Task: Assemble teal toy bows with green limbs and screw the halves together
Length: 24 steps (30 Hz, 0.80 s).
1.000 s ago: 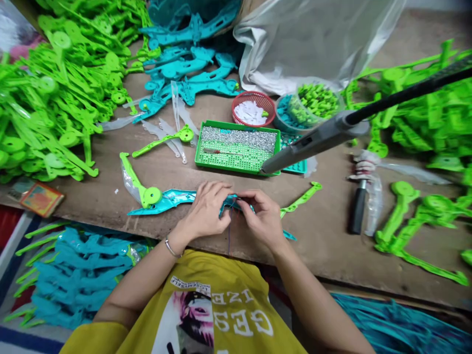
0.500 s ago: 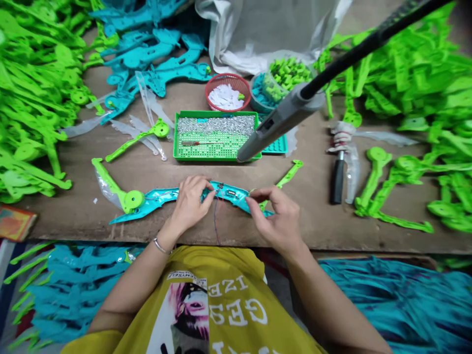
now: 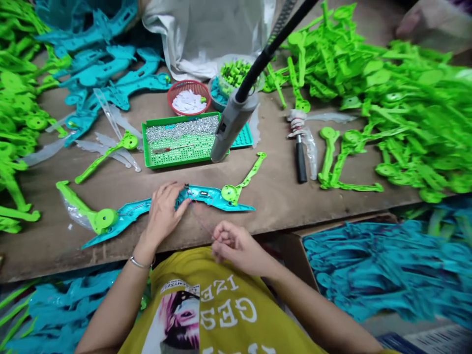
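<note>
A long curved blue plastic piece (image 3: 208, 195) lies along the table's front edge, with small metal parts inside it. Attached at its left end is a green arm with a round disc (image 3: 106, 220), and at its right end another green arm (image 3: 245, 179). My left hand (image 3: 165, 206) rests over the blue piece's middle, fingers wrapped on it. Thin dark and red wires (image 3: 201, 223) run from the middle down to my right hand (image 3: 236, 246), whose fingers are pinched together on them in front of my shirt.
A green tray (image 3: 173, 160) with metal bits and a screwdriver stands behind, a grey hanging tool (image 3: 230, 123) over its right end. Farther back are a red basket (image 3: 206, 101) and a tub. A hammer (image 3: 300, 160) lies right. Green piles (image 3: 416, 98) flank the table.
My right hand has left the blue piece's right part and moved down towards my shirt, closing on the wires. My left hand stays on the piece. The view has shifted to the right.
</note>
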Each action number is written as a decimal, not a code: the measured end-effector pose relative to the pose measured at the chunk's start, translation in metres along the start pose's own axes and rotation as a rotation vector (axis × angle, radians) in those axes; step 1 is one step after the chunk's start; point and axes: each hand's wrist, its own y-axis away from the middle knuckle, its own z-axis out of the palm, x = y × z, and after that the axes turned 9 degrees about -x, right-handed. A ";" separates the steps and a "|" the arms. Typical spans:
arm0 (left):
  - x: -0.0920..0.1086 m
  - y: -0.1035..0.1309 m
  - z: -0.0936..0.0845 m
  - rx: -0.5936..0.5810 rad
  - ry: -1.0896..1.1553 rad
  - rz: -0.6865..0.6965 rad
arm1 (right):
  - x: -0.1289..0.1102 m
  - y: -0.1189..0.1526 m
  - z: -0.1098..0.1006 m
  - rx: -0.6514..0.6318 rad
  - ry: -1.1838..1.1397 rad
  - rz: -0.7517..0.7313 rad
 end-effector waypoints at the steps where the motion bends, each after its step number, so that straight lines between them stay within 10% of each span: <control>1: -0.002 0.002 -0.002 -0.001 -0.003 -0.001 | -0.001 0.009 -0.008 -0.062 -0.183 0.061; 6: -0.008 0.007 -0.006 -0.023 0.000 0.028 | -0.011 0.042 -0.045 -0.141 -0.415 0.163; 12: -0.010 0.010 -0.010 0.016 -0.052 0.119 | -0.034 0.040 -0.084 0.125 -0.312 0.075; 18: 0.058 0.006 -0.030 0.275 0.077 0.270 | -0.037 0.013 -0.109 0.127 -0.274 0.037; 24: 0.115 -0.042 0.004 -0.011 -0.088 0.359 | -0.038 -0.001 -0.119 -0.057 -0.298 -0.035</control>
